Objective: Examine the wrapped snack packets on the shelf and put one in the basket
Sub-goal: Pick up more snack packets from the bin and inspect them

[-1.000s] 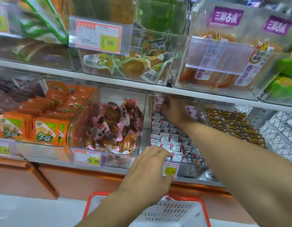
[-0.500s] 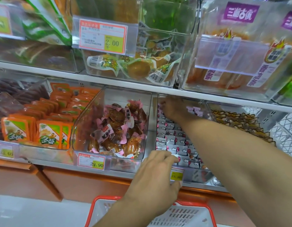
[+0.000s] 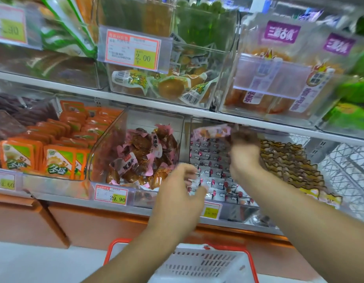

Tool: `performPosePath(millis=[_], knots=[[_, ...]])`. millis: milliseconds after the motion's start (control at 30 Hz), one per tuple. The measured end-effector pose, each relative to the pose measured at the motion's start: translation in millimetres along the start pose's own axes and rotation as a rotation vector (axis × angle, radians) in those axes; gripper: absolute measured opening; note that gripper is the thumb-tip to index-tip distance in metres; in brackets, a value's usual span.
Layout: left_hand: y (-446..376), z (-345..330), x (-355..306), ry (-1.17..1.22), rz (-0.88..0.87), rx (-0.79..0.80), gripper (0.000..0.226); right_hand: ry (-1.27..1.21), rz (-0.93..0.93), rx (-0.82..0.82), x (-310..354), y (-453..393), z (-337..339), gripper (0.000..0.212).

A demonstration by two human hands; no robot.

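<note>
Head view, the only one. Right hand point(image 3: 245, 148) is raised over the bin point(image 3: 234, 211) of small white-wrapped packets on the lower shelf point(image 3: 115, 203), fingers curled and pinching one end of a pink packet point(image 3: 210, 132). The packet is clear of the bin, up near the underside of the upper shelf point(image 3: 136, 102), well above the basket point(image 3: 209, 262). Its long axis runs roughly level, left to right across the view; the free end points left, toward the bin of pink-and-brown snacks point(image 3: 140, 156), the held end is under the fingers. Motion blur hides the print, so which face is up cannot be told. Left hand point(image 3: 180, 193) hovers at the front edge of the same bin, just above the yellow price tag point(image 3: 210, 210); fingers loosely curved and spread, nothing in them. Progress, as judged: picking is done, one packet is out and in hand; examining appears under way or about to start, with the left hand placed as if to take the free end. Left to do: look it over, then lower it into the basket, which sits below both arms at the bottom edge and shows nothing inside in the visible part.
</note>
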State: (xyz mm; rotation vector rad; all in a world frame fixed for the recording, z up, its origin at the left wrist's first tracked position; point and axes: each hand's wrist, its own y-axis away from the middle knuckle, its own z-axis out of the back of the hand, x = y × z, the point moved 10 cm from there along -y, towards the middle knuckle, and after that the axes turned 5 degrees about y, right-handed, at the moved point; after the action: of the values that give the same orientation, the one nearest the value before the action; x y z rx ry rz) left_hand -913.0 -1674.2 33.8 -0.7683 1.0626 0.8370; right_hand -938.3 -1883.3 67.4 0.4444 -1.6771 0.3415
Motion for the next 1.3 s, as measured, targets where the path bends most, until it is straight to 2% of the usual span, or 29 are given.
performPosePath(millis=[67, 167, 233, 333, 400, 467, 500, 633, 767, 867, 1000, 1133, 1300], knots=[[-2, 13, 13, 0.251, 0.158, -0.062, 0.025, -0.085, -0.139, 0.080, -17, 25, 20, 0.022], [2, 18, 29, 0.426, 0.321, -0.080, 0.023, -0.106, -0.257, 0.212, -42, 62, 42, 0.012], [7, 16, 34, 0.509, 0.356, -0.071, 0.013, -0.138, -0.317, 0.243, -54, 82, 51, 0.012], [11, 13, 37, 0.646, 0.365, -0.062, 0.010, -0.113, -0.355, 0.327, -68, 90, 60, 0.018], [11, 14, 44, 0.722, 0.384, -0.078, 0.024, -0.012, -0.333, 0.397, -71, 90, 67, 0.026], [11, 13, 49, 0.733, 0.400, -0.080, 0.049, 0.056, -0.295, 0.433, -70, 87, 74, 0.029], [10, 11, 52, 0.723, 0.409, -0.073, 0.052, 0.071, -0.281, 0.446, -68, 86, 76, 0.028], [9, 2, 59, 0.728, 0.426, -0.025, 0.030, 0.071, -0.254, 0.507, -64, 83, 77, 0.023], [11, -5, 62, 0.733, 0.445, -0.025, 0.052, 0.080, -0.225, 0.552, -64, 84, 77, 0.028], [13, -12, 63, 0.702, 0.447, -0.013, 0.046, 0.177, -0.109, 0.604, -58, 87, 74, 0.048], [14, -19, 60, 0.637, 0.420, 0.023, 0.046, 0.326, 0.024, 0.599, -53, 88, 73, 0.034], [10, -21, 44, 0.616, 0.300, 0.085, 0.059, 0.141, -0.096, 0.530, -57, 84, 77, 0.032], [13, -30, 22, 0.563, 0.161, 0.211, 0.044, 0.045, -0.192, 0.500, -62, 81, 80, 0.036]])
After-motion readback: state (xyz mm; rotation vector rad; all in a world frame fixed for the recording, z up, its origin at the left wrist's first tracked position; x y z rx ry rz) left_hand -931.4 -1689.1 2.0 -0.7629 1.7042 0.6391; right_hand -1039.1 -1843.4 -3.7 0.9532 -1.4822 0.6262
